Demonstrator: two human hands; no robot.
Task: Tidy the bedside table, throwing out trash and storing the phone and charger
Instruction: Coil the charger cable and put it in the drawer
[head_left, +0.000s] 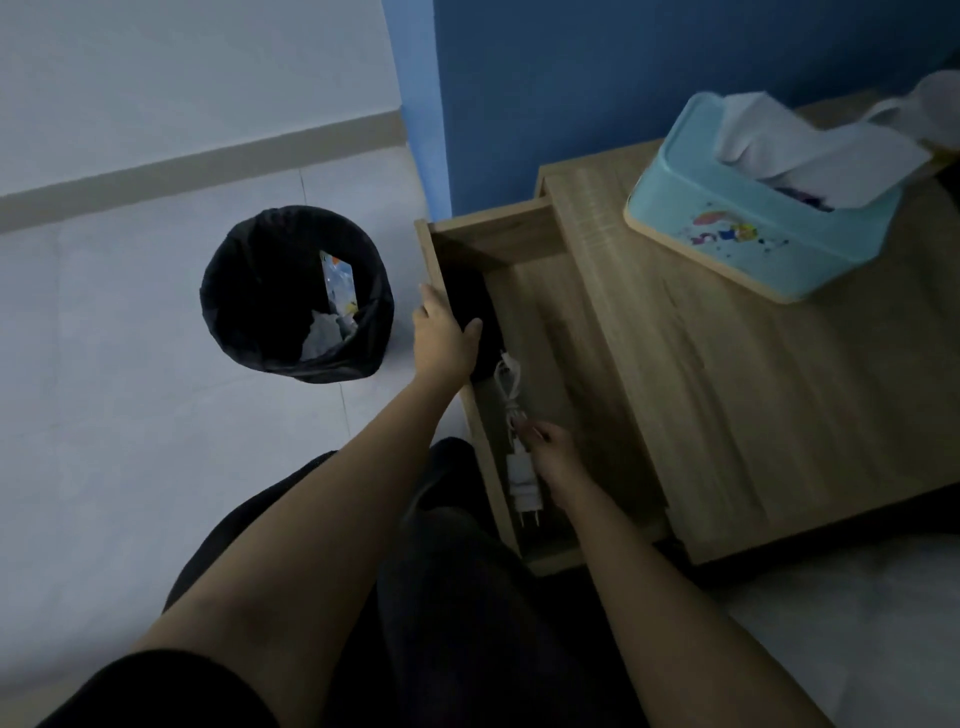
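Dark-clothed legs are being seen right at the bottom, closest to the lens, with both bare forearms being stretched out over them toward the bedside table. Its light wood drawer is being held pulled out, and the left hand is being wrapped over the drawer's front edge, fingers outside and thumb hooked inside, so it's clamped on that panel. Just under that thumb a flat black shape is being made out in the drawer, probably the phone, but it's too dark in there to be sure. The charger is being laid along the drawer's front side: a white plug block with two pins pointing back toward the camera, and a white cable being looped into a loose bundle that's running up toward the dark shape. The right hand is being rested on the cable just above the plug, fingertips pinched together on the cord. On the tabletop a teal tissue box with a cartoon print is being shown with white tissue sticking out. Over on the pale tiled floor, well apart from the table, a black-lined trash bin is being seen with crumpled paper and a colourful wrapper inside.
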